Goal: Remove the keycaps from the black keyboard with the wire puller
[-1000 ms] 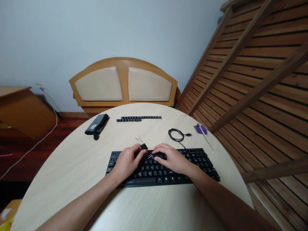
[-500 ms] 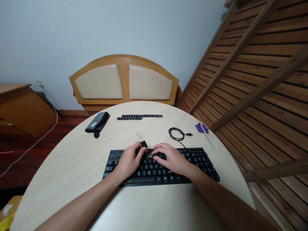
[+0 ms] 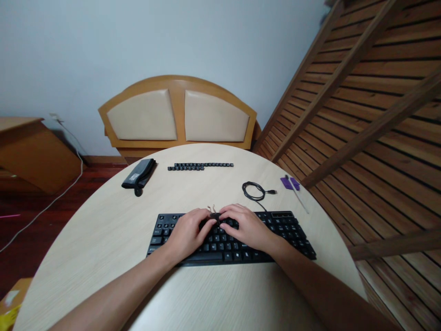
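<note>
A black keyboard (image 3: 206, 260) lies crosswise before me on the round table, with several keycaps gone from its upper left rows. My left hand (image 3: 186, 233) is closed, its thumb and fingers pinching a keycap puller (image 3: 215, 216) with a dark handle over the upper middle of the keys. Thin wire prongs stick out at the puller's far side; its lower end is hidden among the fingers. From the other side, my right hand (image 3: 246, 226) curls its thumb and fingers against the puller, resting over the keys.
Removed keycaps (image 3: 186, 168) stand in two lines toward the back. A dark folded pouch (image 3: 139, 174) lies at the back left. The coiled USB cable (image 3: 254, 191) is behind the keyboard; a thin brush (image 3: 294, 188) lies on a purple cloth (image 3: 285, 183) at right.
My left hand has shifted slightly right and turned the keycap puller, bringing its handle down between both hands' fingertips. The right hand has barely moved.
</note>
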`<action>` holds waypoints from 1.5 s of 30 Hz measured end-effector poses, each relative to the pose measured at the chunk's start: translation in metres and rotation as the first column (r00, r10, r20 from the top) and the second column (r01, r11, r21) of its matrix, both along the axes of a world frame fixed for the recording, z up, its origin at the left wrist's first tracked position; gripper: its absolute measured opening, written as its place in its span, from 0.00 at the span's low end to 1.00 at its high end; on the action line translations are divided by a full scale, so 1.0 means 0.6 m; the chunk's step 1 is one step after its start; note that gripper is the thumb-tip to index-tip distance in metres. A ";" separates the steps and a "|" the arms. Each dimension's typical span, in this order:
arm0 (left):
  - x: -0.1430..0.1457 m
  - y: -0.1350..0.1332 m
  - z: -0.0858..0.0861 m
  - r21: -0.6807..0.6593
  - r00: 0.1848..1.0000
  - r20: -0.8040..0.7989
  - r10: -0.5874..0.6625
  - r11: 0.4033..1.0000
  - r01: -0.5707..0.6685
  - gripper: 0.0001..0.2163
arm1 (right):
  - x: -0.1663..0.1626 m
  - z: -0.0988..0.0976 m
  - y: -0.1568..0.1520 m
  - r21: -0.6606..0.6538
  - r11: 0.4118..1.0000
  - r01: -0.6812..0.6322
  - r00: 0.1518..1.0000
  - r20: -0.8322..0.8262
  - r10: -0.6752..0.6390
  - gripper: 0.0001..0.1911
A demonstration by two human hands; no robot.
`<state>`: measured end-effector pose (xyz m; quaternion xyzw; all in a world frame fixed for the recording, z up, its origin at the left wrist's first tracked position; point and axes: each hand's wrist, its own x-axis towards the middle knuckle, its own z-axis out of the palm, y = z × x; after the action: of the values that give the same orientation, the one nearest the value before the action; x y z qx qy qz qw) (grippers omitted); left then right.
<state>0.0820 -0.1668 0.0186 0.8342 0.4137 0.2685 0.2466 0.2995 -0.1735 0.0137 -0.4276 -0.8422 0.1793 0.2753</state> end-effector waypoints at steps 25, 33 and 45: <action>0.002 0.012 -0.007 -0.274 0.955 0.280 0.100 0.962 -0.020 0.10 | -0.019 0.004 0.001 -0.005 1.000 0.021 0.998 -0.056 -0.021 0.06; -0.001 0.010 -0.006 -0.285 0.944 0.321 0.075 0.958 0.021 0.11 | -0.015 0.005 0.000 -0.043 0.999 -0.025 0.994 -0.108 0.020 0.10; -0.001 0.010 -0.007 -0.290 0.941 0.315 0.125 0.957 -0.030 0.10 | -0.010 -0.004 -0.003 0.049 0.995 -0.088 0.988 -0.125 0.093 0.11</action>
<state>0.0816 -0.1609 0.0145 0.7167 0.4333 0.3526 0.4174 0.2934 -0.1755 0.0113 -0.3706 -0.8452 0.2000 0.3292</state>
